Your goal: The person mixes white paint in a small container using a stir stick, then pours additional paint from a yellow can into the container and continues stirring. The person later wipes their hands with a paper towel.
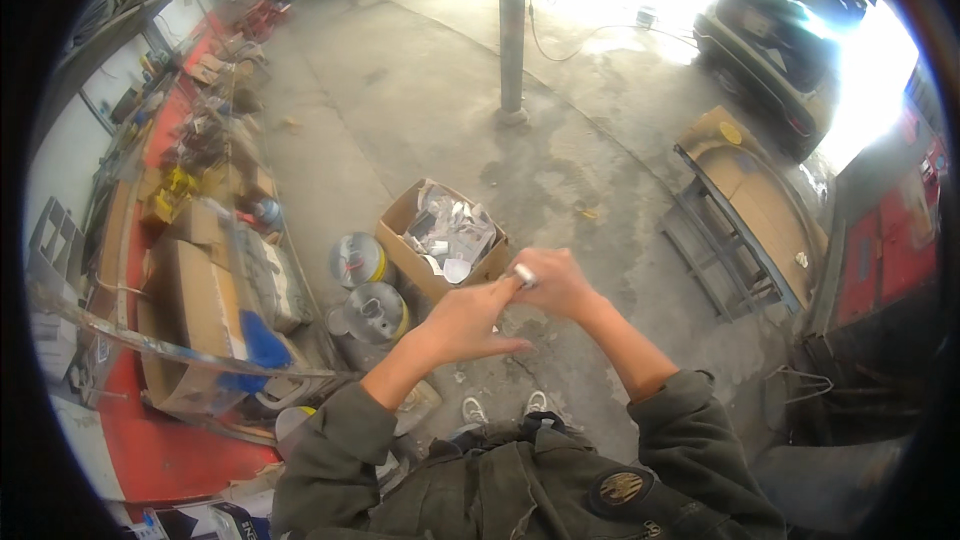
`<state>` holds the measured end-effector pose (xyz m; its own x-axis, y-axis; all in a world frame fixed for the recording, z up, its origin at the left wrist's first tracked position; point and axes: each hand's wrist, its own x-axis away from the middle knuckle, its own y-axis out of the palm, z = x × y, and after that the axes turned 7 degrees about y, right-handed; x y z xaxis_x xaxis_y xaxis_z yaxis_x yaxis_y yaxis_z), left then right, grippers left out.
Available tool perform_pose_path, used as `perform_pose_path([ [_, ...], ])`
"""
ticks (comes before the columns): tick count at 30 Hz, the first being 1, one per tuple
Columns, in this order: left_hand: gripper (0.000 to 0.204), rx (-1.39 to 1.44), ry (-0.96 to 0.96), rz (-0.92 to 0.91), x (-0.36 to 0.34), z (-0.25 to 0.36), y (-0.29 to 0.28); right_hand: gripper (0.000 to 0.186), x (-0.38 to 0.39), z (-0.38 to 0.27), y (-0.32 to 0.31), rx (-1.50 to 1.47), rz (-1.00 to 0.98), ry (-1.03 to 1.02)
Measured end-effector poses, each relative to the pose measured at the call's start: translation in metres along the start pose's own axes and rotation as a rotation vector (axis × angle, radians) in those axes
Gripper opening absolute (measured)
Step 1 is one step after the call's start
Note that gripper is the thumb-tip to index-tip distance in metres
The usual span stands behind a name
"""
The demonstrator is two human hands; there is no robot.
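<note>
My two hands meet in front of me, above the concrete floor. My right hand [556,285] is closed, and a small white piece [525,275] with a rounded end sticks out of its grip; its kind cannot be made out. My left hand [468,320] reaches across with its fingers stretched against the right hand, the thumb held well apart below. The left fingertips are partly hidden behind the right hand. Just beyond the hands stands an open cardboard box [407,258] filled with crumpled paper and white scraps.
Two round metal cans [357,260] stand left of the box. A cluttered red-edged bench [150,440] runs along the left, with cartons and a blue cloth [262,340]. At right are a metal frame with a cardboard top [755,190] and a red cabinet [890,240]. A post [512,40] rises ahead.
</note>
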<state>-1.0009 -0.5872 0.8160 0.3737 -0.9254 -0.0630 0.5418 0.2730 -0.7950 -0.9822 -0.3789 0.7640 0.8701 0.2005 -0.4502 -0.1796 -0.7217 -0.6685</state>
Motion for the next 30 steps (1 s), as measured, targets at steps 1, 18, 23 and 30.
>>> perform_pose_path([
  [1, 0.077, -0.202, 0.091, 0.134, 0.004, 0.003, -0.001, 0.021, 0.002, 0.006, -0.002, -0.141, 0.042, 0.159],
  [18, 0.034, -0.772, 0.495, 0.056, 0.015, -0.033, 0.028, 0.044, 0.002, -0.035, 0.059, -1.175, -0.035, 1.045],
  [23, 0.055, -0.924, 0.399, 0.047, 0.021, -0.025, 0.012, 0.048, 0.002, -0.012, 0.032, -1.421, 0.065, 1.125],
  [30, 0.042, -0.568, 0.387, -0.097, 0.022, -0.045, 0.017, 0.051, -0.018, -0.047, 0.037, -0.444, -0.34, 0.574],
])
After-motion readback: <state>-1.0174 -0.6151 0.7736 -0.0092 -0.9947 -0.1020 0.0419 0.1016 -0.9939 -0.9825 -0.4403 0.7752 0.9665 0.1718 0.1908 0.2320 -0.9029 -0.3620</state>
